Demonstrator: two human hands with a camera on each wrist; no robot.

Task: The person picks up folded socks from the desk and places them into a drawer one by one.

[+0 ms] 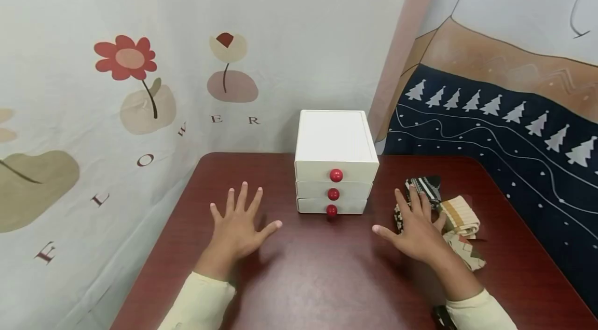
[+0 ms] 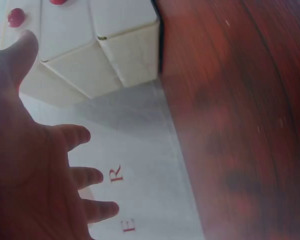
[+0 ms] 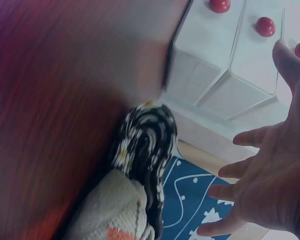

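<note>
My left hand (image 1: 237, 234) hovers above the left half of the table with its fingers spread, holding nothing. On the other side my right hand (image 1: 420, 234) is likewise spread and holds nothing. It hides part of a pile of folded cloth pieces that look like socks: a black-and-white patterned one (image 1: 430, 187), a cream one with yellow stripes (image 1: 460, 216) and a beige one with green and orange patches (image 1: 467, 252). Between the hands, farther back, stands a small white drawer box (image 1: 334, 135) with three drawers, all closed, each with a red round knob (image 1: 336, 175).
The dark red wooden table (image 1: 317, 273) has rounded far corners. Behind it hangs a pale curtain (image 1: 289, 24) printed with flowers and letters. A navy printed cloth (image 1: 467, 127) with white trees hangs at the right. Something black (image 1: 443, 315) lies by the right sleeve.
</note>
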